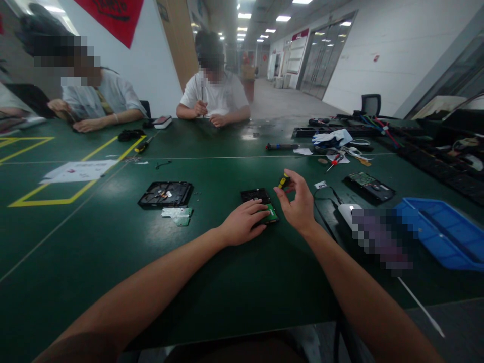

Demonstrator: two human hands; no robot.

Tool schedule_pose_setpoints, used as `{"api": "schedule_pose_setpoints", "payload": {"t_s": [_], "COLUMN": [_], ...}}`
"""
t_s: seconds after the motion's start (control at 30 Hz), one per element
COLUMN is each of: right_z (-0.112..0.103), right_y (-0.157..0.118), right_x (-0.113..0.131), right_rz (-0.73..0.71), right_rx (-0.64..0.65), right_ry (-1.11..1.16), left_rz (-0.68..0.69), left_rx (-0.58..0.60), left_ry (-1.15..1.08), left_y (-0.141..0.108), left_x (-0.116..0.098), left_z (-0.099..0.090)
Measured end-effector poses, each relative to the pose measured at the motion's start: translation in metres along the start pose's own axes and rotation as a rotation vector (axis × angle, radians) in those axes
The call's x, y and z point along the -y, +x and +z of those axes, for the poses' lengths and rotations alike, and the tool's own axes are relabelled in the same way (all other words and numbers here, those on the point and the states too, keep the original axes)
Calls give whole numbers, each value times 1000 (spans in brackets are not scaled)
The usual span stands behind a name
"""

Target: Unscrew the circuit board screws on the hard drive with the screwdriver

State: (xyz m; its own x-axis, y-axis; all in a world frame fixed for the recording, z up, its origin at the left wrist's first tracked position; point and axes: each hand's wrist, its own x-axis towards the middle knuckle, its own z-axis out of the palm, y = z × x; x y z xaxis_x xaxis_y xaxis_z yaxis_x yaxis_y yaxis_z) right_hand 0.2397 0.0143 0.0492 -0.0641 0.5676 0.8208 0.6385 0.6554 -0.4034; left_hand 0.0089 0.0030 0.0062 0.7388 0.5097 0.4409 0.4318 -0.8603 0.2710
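Note:
My left hand (247, 219) lies over a hard drive (255, 194), its fingers stretched out on the drive and on the green circuit board (271, 215) at its near side. The fingers hide much of both. In a pinch between thumb and fingers, my right hand (297, 201) holds a small yellow and black screwdriver (283, 181) just above and to the right of the drive. I cannot make out its tip. Further left are another opened hard drive (166, 194) and a detached circuit board (179, 216), with a few tiny screws beside them.
To the right lie a third drive (369, 186), a phone (378, 237) with a cable, and a blue tray (442, 232). Gloves (333, 137) and tools are heaped behind. Across the table sit two people; a paper sheet (77, 171) lies at left.

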Motion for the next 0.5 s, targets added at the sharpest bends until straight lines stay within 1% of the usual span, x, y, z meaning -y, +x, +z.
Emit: {"api": "schedule_pose_setpoints", "payload": {"t_s": [0.23, 0.37, 0.5], "right_z": [-1, 1, 1], "right_y": [1, 0, -1], "right_x": [2, 2, 0], "right_rz": [-12, -1, 3], "right_rx": [-5, 8, -4], "right_ry": [-6, 26, 19], "left_rz": [-6, 1, 4], "left_rx": [16, 3, 3], "left_ry": [7, 5, 10], "left_y": [0, 0, 0], "left_x": [-1, -1, 0], "left_z": [-2, -2, -1]}}
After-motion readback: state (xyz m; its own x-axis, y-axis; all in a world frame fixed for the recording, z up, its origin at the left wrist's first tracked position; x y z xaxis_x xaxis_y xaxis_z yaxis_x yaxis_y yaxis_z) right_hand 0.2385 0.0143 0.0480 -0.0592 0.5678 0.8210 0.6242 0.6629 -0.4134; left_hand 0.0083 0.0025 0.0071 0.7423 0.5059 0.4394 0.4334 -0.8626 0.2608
